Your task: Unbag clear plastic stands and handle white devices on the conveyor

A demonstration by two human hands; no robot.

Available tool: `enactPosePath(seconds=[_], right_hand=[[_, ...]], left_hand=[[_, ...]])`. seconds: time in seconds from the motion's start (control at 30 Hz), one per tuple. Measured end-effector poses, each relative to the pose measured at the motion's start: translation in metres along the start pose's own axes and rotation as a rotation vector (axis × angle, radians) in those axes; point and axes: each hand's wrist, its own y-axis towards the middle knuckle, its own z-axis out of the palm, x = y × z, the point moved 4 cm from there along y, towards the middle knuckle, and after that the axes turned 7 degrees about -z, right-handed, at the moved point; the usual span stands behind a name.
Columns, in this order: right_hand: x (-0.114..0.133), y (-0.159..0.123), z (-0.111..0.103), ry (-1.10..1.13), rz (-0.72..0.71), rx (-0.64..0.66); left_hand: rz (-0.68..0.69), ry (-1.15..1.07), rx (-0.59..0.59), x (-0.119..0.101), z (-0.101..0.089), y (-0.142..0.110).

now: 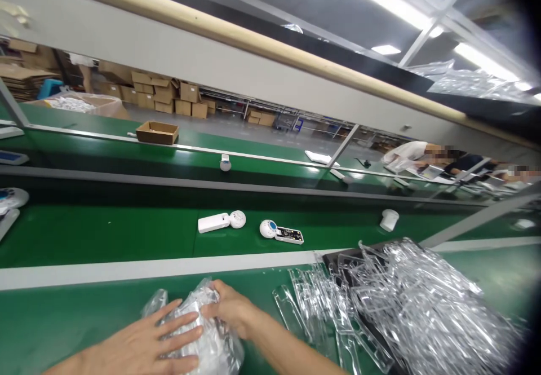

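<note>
Your left hand (135,341) lies on a crinkled clear plastic bag (217,352), its fingers (181,330) spread and pressing down without clenching. Your right hand (230,310) is on the top of the same bag, fingers curled in and grasping the plastic. The bag sits on the green bench (63,330), right at its near edge and between your hands.

Just to the right of your right hand lies a big heap of clear moulded plastic trays (422,307), partly on a black tray (338,262). Past a white strip (147,270) runs a green conveyor belt (105,237) carrying a white plastic case (213,223) beside a round white cap (237,219). Near them is a second case with an exposed circuit board (289,235), touching another round cap (268,228). Farther right stands a small white cup (389,220).

Beyond a second belt, a cardboard tray (157,132) sits on the far rail. Two co-workers (422,152) sit at the far right, and stacked cartons (169,96) line the back wall.
</note>
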Motion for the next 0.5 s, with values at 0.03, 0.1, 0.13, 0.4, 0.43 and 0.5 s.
enactPosePath(seconds=[0.03, 0.1, 0.13, 0.4, 0.43, 0.5], right_hand=[[0.001, 0.001, 0.001, 0.001, 0.016, 0.026], [0.002, 0.002, 0.003, 0.006, 0.006, 0.036], [0.002, 0.002, 0.004, 0.01, -0.012, 0.023], [-0.006, 0.003, 0.01, -0.106, -0.179, -0.111], [-0.006, 0.002, 0.009, -0.137, -0.213, -0.13], [-0.005, -0.003, 0.006, -0.203, -0.296, -0.185]], left_hand=[[0.009, 0.016, -0.013, 0.0, 0.001, 0.0], [0.008, 0.029, -0.013, -0.001, 0.003, -0.002], [-0.003, 0.038, -0.011, -0.001, 0.004, -0.002], [-0.046, 0.126, -0.011, -0.007, -0.002, -0.002], [-0.092, 0.125, -0.01, -0.007, -0.003, -0.004], [-0.18, 0.129, -0.013, -0.006, -0.002, -0.012]])
